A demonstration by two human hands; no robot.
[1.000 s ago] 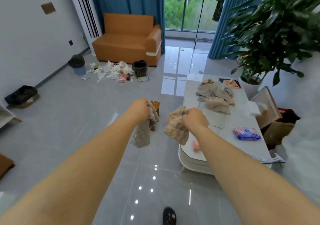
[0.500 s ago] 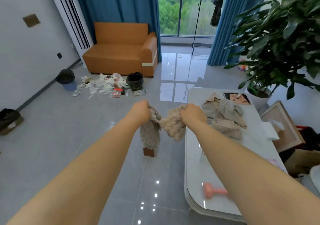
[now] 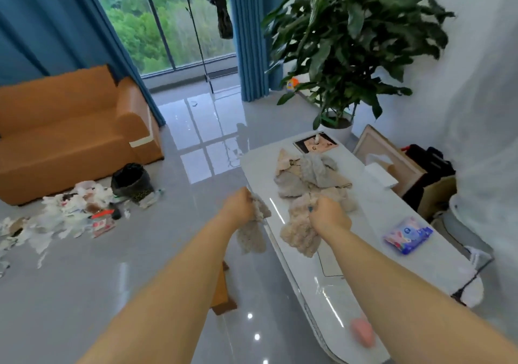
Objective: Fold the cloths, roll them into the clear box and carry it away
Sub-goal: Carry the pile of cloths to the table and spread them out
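A fluffy beige cloth [image 3: 300,233] hangs from the right hand [image 3: 329,215], whose fist is closed round it above the white table [image 3: 372,209]. The left hand [image 3: 239,206] clutches a greyer cloth [image 3: 251,236] that dangles at the table's left edge. More cloths [image 3: 308,176] lie heaped farther along the table, with a blue packet [image 3: 407,234] off to the right.

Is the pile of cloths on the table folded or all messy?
Messy, not folded. The pile of cloths lies crumpled and overlapping on the white table, with no neat edges.
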